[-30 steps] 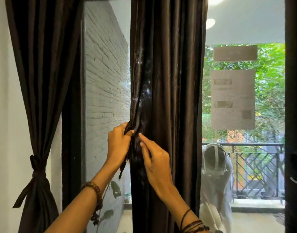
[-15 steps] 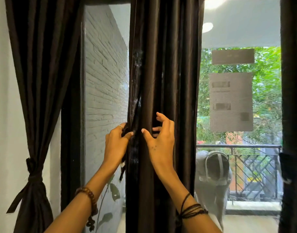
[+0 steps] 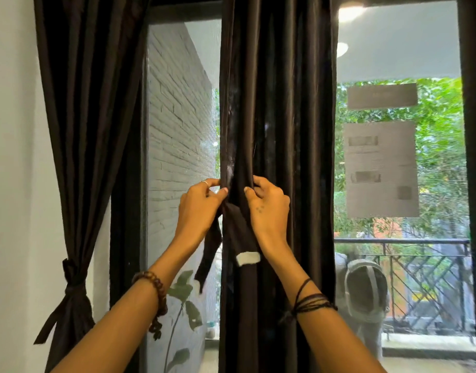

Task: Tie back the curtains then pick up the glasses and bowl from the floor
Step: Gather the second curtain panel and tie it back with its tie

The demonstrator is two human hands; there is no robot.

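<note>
While hands pinch it, curtain [image 3: 277, 103] hangs bunched (dark brown).

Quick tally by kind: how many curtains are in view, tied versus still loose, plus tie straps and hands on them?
Curtains tied back: 1, the left curtain
Curtains loose: 1, the middle curtain
Tie-back straps hanging: 2, the left strap, the right strap
Hands gripping: 2, left hand, right hand
Total: 6

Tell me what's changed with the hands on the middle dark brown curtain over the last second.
The right hand, open-fingered against the middle dark brown satin curtain a second ago, has curled in and now pinches the gathered fabric. A dark tie strap with a white end patch now hangs in front between the wrists. The left hand stays pinching the curtain's edge. The left dark brown curtain stays tied back.
</note>
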